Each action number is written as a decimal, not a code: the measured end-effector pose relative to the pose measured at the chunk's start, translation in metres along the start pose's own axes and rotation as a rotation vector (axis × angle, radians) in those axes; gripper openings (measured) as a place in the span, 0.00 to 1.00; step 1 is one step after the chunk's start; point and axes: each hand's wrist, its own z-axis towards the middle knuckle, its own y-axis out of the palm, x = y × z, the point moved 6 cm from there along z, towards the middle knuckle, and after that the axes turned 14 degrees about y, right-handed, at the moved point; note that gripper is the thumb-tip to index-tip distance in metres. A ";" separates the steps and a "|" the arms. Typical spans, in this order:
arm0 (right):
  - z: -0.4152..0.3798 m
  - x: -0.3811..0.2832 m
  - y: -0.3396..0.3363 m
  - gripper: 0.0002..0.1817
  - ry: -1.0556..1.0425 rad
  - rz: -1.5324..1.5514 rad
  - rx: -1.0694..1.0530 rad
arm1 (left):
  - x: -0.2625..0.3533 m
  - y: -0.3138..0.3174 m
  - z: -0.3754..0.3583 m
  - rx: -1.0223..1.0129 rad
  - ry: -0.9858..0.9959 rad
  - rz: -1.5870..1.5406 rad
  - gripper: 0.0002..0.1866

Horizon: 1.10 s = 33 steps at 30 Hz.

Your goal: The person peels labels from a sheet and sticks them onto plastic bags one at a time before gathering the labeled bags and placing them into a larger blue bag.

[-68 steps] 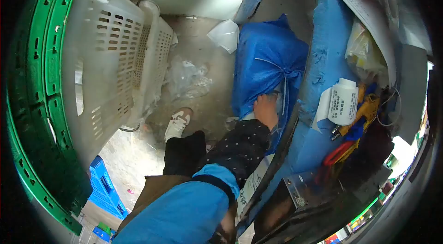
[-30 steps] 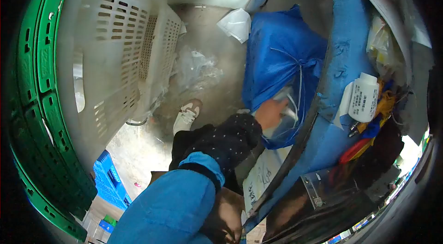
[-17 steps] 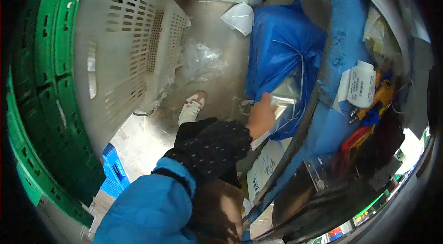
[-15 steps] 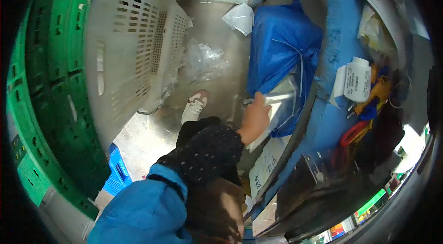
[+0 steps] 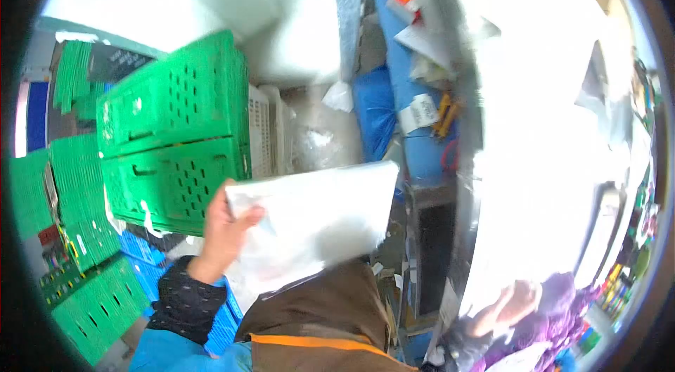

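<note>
My left hand (image 5: 228, 235) is closed on the left end of a flat whitish plastic packet (image 5: 316, 221), with the thumb on top and the fingers underneath. The packet spans the space in front of my brown apron (image 5: 316, 309), its surface shiny and its lower edge see-through. At the lower right, my right hand (image 5: 510, 305) shows pale and blurred at the edge of a bright white worktop (image 5: 548, 161). Its dark cuff lies below it and a purple patterned cloth (image 5: 541, 326) beside it. Its fingers are smeared by glare.
Stacked green crates (image 5: 176, 112) stand at the left, with a white perforated crate (image 5: 260, 129) behind. Blue crates (image 5: 228, 323) lie low on the left. A blue bag (image 5: 376, 112) sits beside a blue padded ledge (image 5: 401, 27). Clear plastic (image 5: 316, 143) lies on the floor.
My left hand has come away from the blue bag and moved left and toward me, now carrying the packet. My view has swung up, bringing in the green crates, white worktop and right hand.
</note>
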 end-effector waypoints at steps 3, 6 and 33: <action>-0.008 -0.068 0.021 0.42 0.083 0.273 -0.399 | 0.106 -0.001 0.014 -0.113 -0.045 -0.139 0.20; -0.030 -0.108 0.042 0.51 0.534 1.012 -0.819 | 0.148 0.024 0.024 -0.345 -0.072 -0.184 0.20; 0.037 0.033 -0.070 0.47 0.628 -0.043 0.264 | 0.166 0.440 0.017 -1.083 1.338 0.948 0.27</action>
